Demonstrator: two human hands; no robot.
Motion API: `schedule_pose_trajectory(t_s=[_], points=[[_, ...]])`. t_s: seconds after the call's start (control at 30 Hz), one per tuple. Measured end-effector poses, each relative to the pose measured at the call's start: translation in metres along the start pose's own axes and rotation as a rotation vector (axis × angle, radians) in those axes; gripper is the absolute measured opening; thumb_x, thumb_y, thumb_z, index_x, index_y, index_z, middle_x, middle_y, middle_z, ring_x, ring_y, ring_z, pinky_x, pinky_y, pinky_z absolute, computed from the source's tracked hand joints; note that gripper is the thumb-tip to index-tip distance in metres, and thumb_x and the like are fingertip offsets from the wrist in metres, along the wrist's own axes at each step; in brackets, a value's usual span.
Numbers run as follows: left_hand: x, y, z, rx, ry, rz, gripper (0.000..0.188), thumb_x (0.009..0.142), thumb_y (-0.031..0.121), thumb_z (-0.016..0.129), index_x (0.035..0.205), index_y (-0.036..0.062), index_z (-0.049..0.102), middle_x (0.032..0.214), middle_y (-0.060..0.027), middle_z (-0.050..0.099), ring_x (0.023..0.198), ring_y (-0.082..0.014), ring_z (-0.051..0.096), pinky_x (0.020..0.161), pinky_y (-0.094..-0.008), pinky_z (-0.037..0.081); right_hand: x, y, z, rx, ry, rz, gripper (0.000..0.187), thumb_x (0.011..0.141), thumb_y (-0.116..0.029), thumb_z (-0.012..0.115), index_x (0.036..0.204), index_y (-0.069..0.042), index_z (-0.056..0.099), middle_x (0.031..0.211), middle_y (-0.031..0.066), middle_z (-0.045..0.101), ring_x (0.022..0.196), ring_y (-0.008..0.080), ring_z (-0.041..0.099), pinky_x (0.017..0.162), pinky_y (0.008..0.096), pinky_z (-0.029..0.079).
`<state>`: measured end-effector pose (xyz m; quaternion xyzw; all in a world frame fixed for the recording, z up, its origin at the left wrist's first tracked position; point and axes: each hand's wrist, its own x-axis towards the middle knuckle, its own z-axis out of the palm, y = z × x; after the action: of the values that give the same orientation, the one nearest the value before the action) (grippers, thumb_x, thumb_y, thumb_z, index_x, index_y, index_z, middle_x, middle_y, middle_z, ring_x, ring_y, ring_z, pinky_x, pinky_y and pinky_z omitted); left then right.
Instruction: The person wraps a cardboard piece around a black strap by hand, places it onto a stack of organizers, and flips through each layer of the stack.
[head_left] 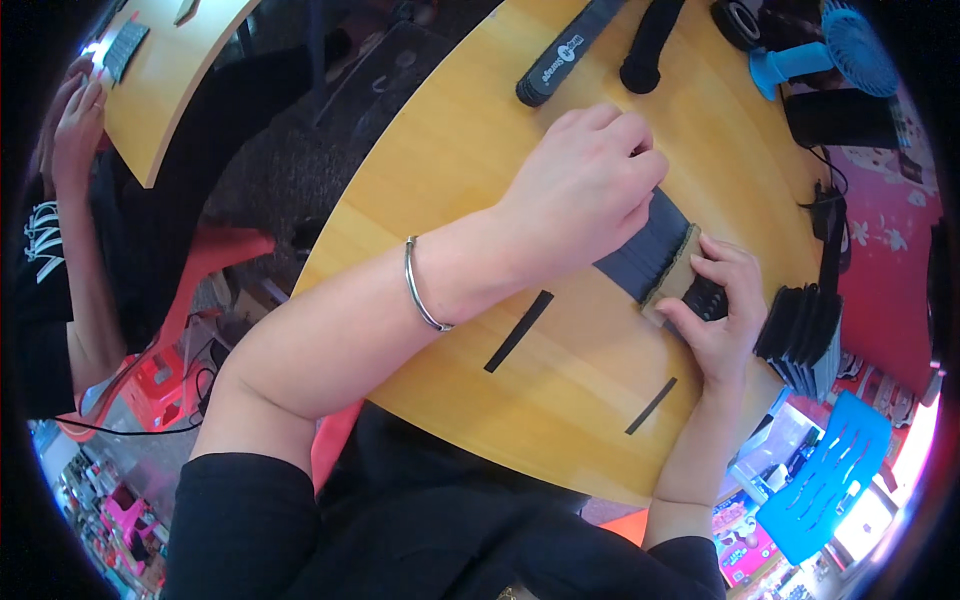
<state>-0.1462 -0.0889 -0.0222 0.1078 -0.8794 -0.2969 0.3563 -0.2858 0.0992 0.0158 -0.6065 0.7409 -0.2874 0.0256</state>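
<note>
My left hand (592,188), with a silver bangle on its wrist, lies knuckles-up on a band of dark strips (645,250) on the wooden table (450,150), fingers curled onto it. The dark strips run onto a piece of brown cardboard (675,275). My right hand (720,310) grips the cardboard's end with thumb and fingers, holding the strips against it. Two loose black strips, one longer (519,331) and one thinner (651,405), lie flat on the table nearer to me.
A stack of black pieces (800,335) sits at the table's right edge. At the far side lie a long black tool (570,50), a black handle (648,45) and a blue hand fan (830,50). Another person (60,200) sits at a second table at left. A red stool (220,260) stands below.
</note>
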Motion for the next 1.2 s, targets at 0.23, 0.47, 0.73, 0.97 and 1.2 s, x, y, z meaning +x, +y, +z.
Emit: schedule_pose_trajectory(t_s=[0.23,0.47,0.73,0.97,1.2], points=[[0.0,0.001,-0.001,0.005,-0.021,-0.014,0.013,0.076,0.008,0.068,0.088,0.0059,0.064,0.092,-0.0069,0.058,0.091,-0.0285,0.056,0.081,-0.0402,0.046,0.001,-0.005,-0.001,-0.039,-0.03,0.022,0.051,0.058,-0.036,0.089,0.092,-0.005,0.066,0.11,0.0132,0.066,0.103,0.0319,0.06,0.089,0.0401,0.048],[0.0,0.0,-0.001,0.006,-0.016,-0.016,0.013,0.076,0.008,0.068,0.087,0.0061,0.064,0.092,-0.0067,0.058,0.091,-0.0285,0.055,0.081,-0.0402,0.046,0.002,-0.011,-0.003,-0.07,-0.067,0.028,0.05,0.057,-0.031,0.088,0.094,-0.006,0.065,0.115,0.0136,0.064,0.107,0.0331,0.059,0.091,0.0417,0.047],[0.0,0.001,-0.001,0.009,-0.015,-0.014,0.013,0.075,0.008,0.069,0.087,0.0061,0.065,0.092,-0.0067,0.058,0.089,-0.0286,0.055,0.079,-0.0404,0.046,0.002,-0.013,-0.005,-0.057,-0.091,0.022,0.053,0.054,-0.03,0.09,0.094,-0.006,0.064,0.116,0.0138,0.064,0.108,0.0333,0.059,0.091,0.0422,0.047],[0.0,0.0,-0.002,0.007,-0.015,-0.014,0.013,0.075,0.008,0.069,0.087,0.0062,0.065,0.091,-0.0067,0.058,0.089,-0.0284,0.055,0.08,-0.0403,0.046,0.003,-0.016,-0.004,-0.088,-0.097,0.019,0.053,0.054,-0.028,0.09,0.094,-0.006,0.063,0.115,0.0138,0.063,0.107,0.0334,0.059,0.09,0.0421,0.047],[0.0,0.001,-0.001,0.005,-0.009,-0.012,0.012,0.075,0.008,0.069,0.087,0.0062,0.064,0.091,-0.0066,0.058,0.089,-0.0284,0.055,0.08,-0.0401,0.046,0.002,-0.018,-0.004,-0.114,-0.099,0.042,0.052,0.054,-0.027,0.088,0.093,-0.007,0.062,0.115,0.0144,0.063,0.106,0.0332,0.059,0.089,0.0427,0.047]])
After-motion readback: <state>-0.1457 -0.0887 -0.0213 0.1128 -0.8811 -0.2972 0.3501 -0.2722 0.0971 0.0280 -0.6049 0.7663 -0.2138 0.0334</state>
